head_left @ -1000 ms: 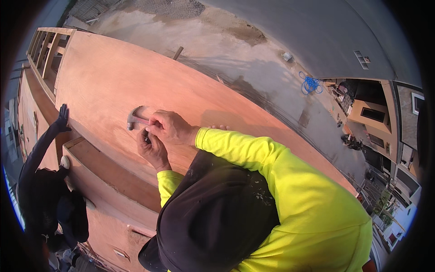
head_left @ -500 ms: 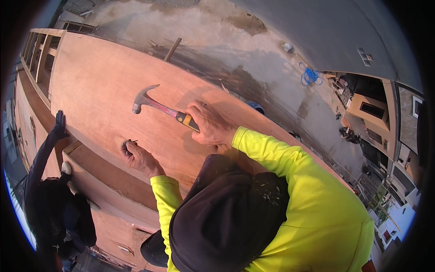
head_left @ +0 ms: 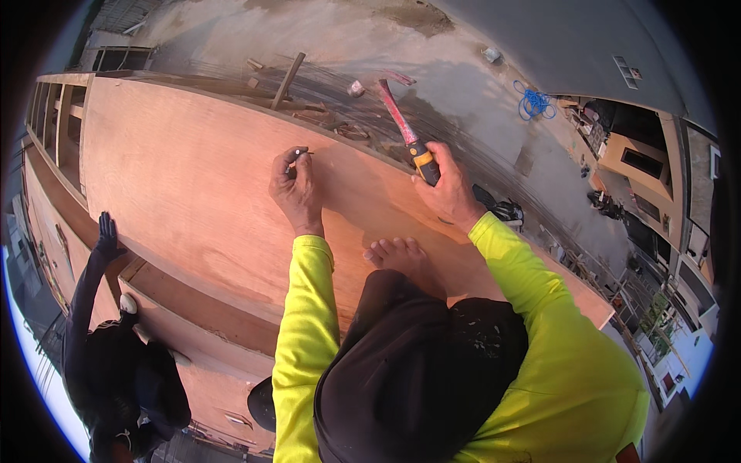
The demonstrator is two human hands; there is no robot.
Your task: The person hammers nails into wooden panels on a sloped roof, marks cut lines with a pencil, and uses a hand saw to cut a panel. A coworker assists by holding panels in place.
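My right hand (head_left: pixel 450 189) grips a claw hammer (head_left: pixel 399 116) by its black and yellow handle. Its reddish head is raised and blurred, over the panel's far edge in the picture. The fingers of my left hand (head_left: pixel 297 193) pinch a small dark nail-like piece (head_left: pixel 300 152), too small to name surely. That hand is just above a long plywood panel (head_left: pixel 177 170), near its far edge. My bare foot (head_left: pixel 403 258) rests on the panel between my two arms.
At the left a co-worker (head_left: pixel 127 370) in dark clothes has a gloved hand (head_left: pixel 108 238) at the panel's near edge. An open wooden frame (head_left: pixel 62 116) adjoins the panel's left end. Past the far edge lie wood scraps, bars and a blue hose (head_left: pixel 534 102) on the ground below.
My left hand has moved away from me and right, toward the panel's far edge. My right hand has swung right, lifting the hammer off to the far side. The foot has come into view.
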